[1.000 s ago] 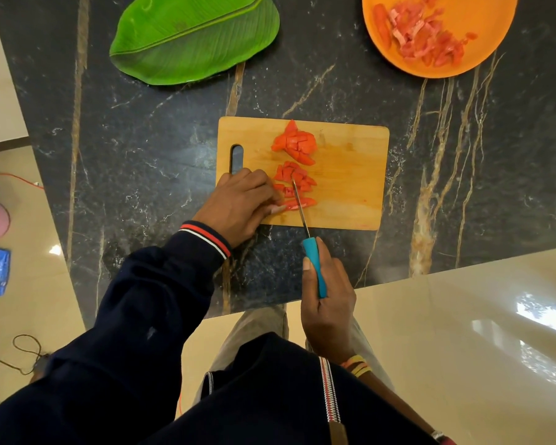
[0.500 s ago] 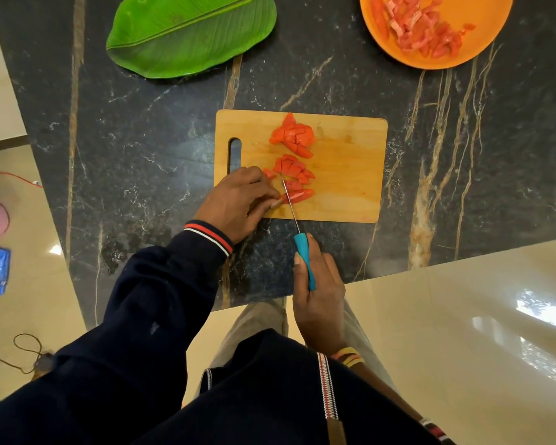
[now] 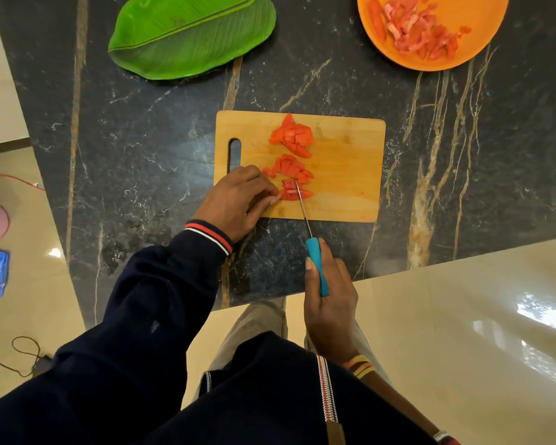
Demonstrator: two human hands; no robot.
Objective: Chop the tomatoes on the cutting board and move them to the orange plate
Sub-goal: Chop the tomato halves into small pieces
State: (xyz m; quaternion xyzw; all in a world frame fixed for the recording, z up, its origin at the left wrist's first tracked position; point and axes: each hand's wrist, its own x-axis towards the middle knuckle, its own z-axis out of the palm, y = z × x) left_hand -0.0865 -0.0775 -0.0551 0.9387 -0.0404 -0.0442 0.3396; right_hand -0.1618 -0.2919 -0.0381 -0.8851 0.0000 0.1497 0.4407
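A wooden cutting board (image 3: pixel 344 175) lies on the dark marble counter. On it sit two heaps of chopped tomato (image 3: pixel 291 136) and, nearest me, a tomato strip (image 3: pixel 294 194). My left hand (image 3: pixel 238 200) rests on the board's near left corner, its fingertips holding the strip's left end. My right hand (image 3: pixel 329 300) grips the blue handle of a knife (image 3: pixel 316 264), and the thin blade lies across the strip. The orange plate (image 3: pixel 469 33) at the far right holds several tomato pieces.
A green banana-leaf plate (image 3: pixel 193 33) lies at the far left of the counter. The counter's near edge runs just under my right hand, with shiny cream floor beyond. A cable and a blue packet lie on the floor at left.
The knife blade has shifted slightly along the near tomato strip while my left hand stayed holding it. The view has drifted a little.
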